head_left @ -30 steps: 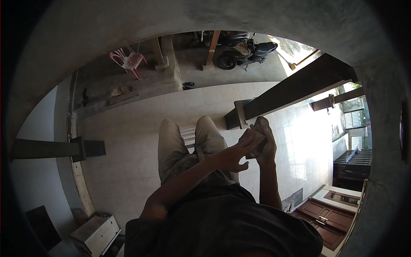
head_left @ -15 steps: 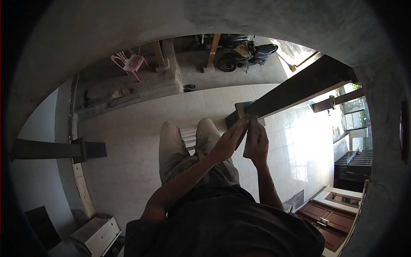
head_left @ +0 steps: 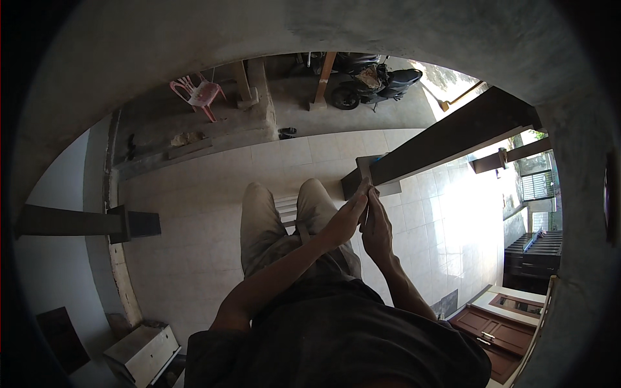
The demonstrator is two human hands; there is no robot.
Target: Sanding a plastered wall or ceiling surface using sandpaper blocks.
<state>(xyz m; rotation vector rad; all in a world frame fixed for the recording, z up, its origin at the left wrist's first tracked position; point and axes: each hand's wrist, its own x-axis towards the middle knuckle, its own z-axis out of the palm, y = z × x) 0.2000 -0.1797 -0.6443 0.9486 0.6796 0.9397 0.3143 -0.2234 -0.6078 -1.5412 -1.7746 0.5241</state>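
Observation:
My left hand and my right hand meet in front of me, just right of my knees. Both have their fingers stretched out, with the palms facing each other and the fingertips touching. A narrow dark gap shows between the palms, and I make out no held thing in it. Behind the fingertips stands the dark base of a slanting pillar; whether the fingers touch it I cannot tell. My legs are bent, in light, dusty-looking trousers.
Pale floor tiles spread around me. A pink plastic chair and a motorbike stand at the back. Another pillar is at the left, a white cabinet at the lower left, and a brown door at the lower right.
My hands were slightly apart, with the right one farther to the right. It has moved left and the palms have come together. The surroundings have barely shifted.

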